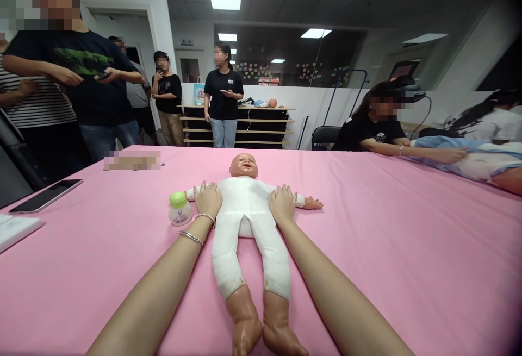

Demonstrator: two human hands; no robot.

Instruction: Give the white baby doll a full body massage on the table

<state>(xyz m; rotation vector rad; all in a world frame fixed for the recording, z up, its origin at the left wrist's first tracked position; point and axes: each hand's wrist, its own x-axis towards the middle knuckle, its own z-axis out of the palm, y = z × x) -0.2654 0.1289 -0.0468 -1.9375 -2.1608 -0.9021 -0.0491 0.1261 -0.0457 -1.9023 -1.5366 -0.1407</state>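
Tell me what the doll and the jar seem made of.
Doll: apparently matte white cloth body, by its seams and creases; glossy head, probably vinyl, given its highlights. Jar: cloudy, so perhaps frosted plastic or glass; smooth, evenly green lid, likely plastic.

The table (98, 258) before me was spread with pink cloth (387, 258). On it a doll (246, 198) in white lay face up, feet toward me. A green-lidded jar (180, 210) stood upright beside its arm on my left. Farther left lay a phone (48, 195), a partly visible white object (18, 229) and something blurred (132, 160). At far right lay another doll (485, 159).
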